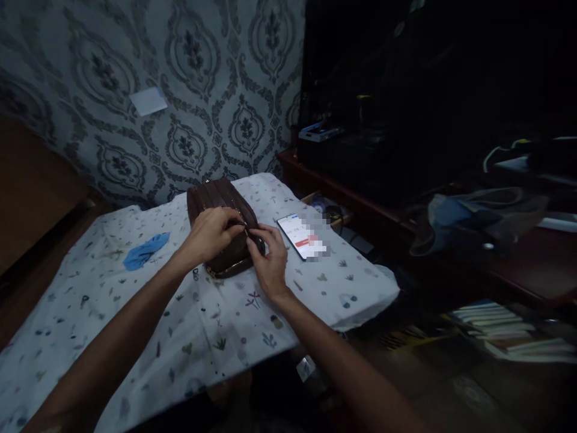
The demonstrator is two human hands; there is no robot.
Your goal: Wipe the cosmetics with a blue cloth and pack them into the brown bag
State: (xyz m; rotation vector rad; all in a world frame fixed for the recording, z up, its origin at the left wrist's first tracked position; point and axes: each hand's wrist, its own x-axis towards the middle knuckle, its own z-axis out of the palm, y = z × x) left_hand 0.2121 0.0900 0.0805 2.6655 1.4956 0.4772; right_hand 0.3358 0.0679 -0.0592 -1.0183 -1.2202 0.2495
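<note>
A brown leather bag (pixel 220 195) with metal zippers lies on the cloth-covered table in front of me. My left hand (pixel 214 231) reaches over its top, with thumb and fingertips pinched at the zipper (pixel 244 225). Closed in a pinch as well, my right hand (pixel 269 255) grips the bag's right edge beside that zipper. The fingertips of both hands nearly meet there. Whether a small zipper tab sits between the left fingertips is too dark to make out. Another zipper runs along the near end of the bag.
A phone (pixel 297 237) with a lit screen lies right of the bag. Left of it is a crumpled blue cloth (pixel 146 251). The patterned tablecloth (pixel 216 355) covers the table. An open drawer (pixel 331 210) and a dark cabinet (pixel 342 180) stand at the right, below a patterned wall.
</note>
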